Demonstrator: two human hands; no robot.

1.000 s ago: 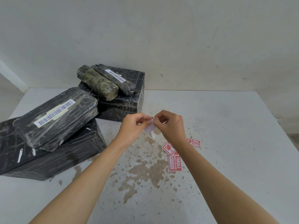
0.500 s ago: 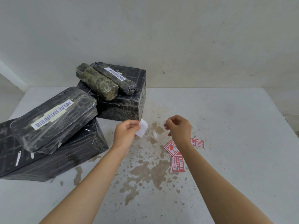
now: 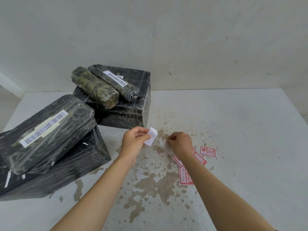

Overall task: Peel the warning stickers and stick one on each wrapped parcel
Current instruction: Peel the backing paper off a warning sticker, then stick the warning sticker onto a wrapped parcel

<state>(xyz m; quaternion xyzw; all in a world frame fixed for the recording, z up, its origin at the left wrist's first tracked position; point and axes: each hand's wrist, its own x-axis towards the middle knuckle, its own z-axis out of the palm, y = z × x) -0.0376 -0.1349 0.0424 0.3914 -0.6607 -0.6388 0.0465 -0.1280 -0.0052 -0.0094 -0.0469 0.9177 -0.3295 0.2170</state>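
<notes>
Head view: the left hand [image 3: 133, 141] pinches a white sticker [image 3: 151, 138], its curl suggesting it is peeled and ready to press on. The right hand [image 3: 180, 143], just right of it, pinches a thin white strip [image 3: 162, 142], probably backing. Red stickers [image 3: 208, 151] lie farther right; wrapped parcels [image 3: 48, 130] sit left, nothing between.

Stained white table [image 3: 241, 124] w/ black wrapped parcels [image 3: 63, 165], red stickers [image 3: 208, 151].
</notes>
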